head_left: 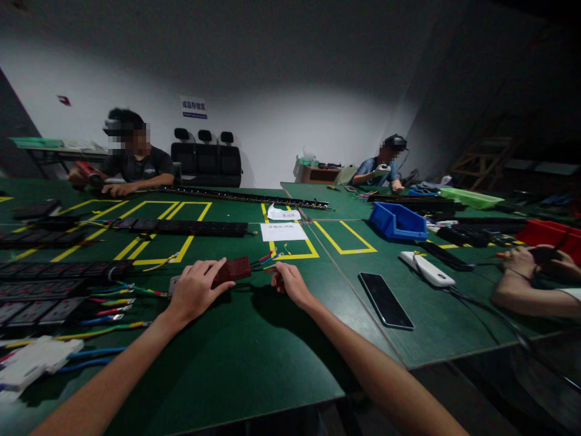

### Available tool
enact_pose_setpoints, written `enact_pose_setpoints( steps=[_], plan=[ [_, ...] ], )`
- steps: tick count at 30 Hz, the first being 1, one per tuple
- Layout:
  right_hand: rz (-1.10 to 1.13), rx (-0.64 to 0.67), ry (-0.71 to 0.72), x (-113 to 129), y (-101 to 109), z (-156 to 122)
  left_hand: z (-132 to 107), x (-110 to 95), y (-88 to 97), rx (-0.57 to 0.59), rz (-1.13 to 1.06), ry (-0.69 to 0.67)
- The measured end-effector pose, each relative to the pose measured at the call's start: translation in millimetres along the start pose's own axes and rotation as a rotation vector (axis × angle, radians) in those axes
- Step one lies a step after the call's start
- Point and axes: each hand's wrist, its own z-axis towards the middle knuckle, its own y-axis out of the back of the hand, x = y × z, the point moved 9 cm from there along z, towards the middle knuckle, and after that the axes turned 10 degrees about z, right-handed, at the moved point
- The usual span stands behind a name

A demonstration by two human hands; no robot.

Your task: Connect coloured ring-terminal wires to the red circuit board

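Observation:
My left hand point(196, 289) is wrapped over a short dark red socket strip point(233, 272), with its thumb along the near side. From the strip's right end come several thin coloured wires point(262, 260), some with metal lugs at their tips. My right hand point(289, 283) is closed in a pinch at a green-yellow wire point(269, 267) by that end. Left of my left hand lie longer black socket strips point(43, 290), their lugged wires point(109, 301) pointing right. A white connector block point(39, 363) with blue cables sits at the near left.
A smartphone point(385, 300) and a white power bank point(426, 269) with cables lie right of my right hand. Beyond them stand a blue bin point(397, 221) and a red bin point(551, 241). A white paper label point(284, 232) lies ahead. Co-workers sit across the table and at right.

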Motion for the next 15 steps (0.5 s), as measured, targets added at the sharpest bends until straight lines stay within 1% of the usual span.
enact_pose_setpoints(
  steps=[5,15],
  plan=[
    [0.001,-0.012,-0.006,-1.5,1.1,0.4,-0.3,0.2,-3.3,0.035,0.016,-0.001],
    [-0.023,-0.006,0.004,-4.6,1.8,1.5,-0.6,1.5,-4.9,0.056,0.006,0.015]
  ],
)
